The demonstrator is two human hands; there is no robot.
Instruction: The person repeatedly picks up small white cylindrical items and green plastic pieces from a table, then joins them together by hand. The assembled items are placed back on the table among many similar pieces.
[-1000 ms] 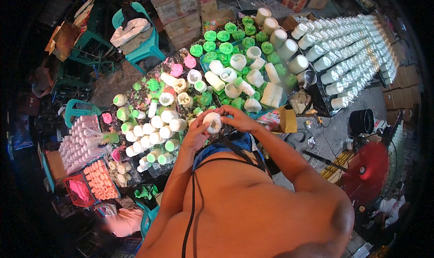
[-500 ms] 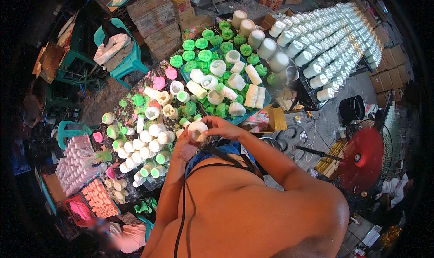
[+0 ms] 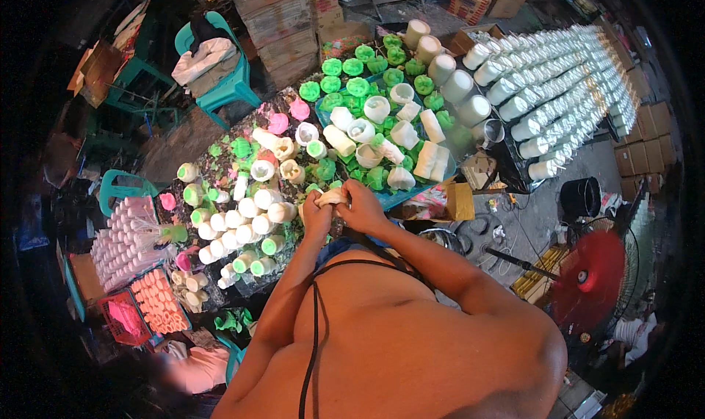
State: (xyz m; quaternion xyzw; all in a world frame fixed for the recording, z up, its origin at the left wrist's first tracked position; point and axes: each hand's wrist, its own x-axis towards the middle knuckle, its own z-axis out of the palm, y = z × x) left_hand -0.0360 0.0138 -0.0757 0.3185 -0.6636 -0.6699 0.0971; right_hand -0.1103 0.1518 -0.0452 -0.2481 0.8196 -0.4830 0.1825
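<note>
Both my hands are closed round a cream, cup-shaped piece [image 3: 334,196] at the table's near edge, in front of my waist. My left hand [image 3: 317,218] grips its left side, and my right hand [image 3: 361,209] has the other side. The piece looks squashed between the fingers, its hollow turned out of sight. Left of my hands stand white cylinders [image 3: 250,207], several with green ends. Beyond them, a blue-green tray [image 3: 396,200] holds white hollow cups [image 3: 360,130] and chunky white pieces [image 3: 432,161] among bright green flower-shaped pieces [image 3: 358,87].
Rows of white cylinders [image 3: 525,129] fill a black surface at right. A red fan [image 3: 591,254] and black bucket [image 3: 580,197] stand nearer. An opened carton [image 3: 460,201] adjoins the tray. Teal chairs [image 3: 239,88] are at left; another person [image 3: 202,369] is at lower left.
My hands have tightened on the cream piece and turned it, so its round opening no longer shows. The whole view has shifted, with the table now further right in the picture.
</note>
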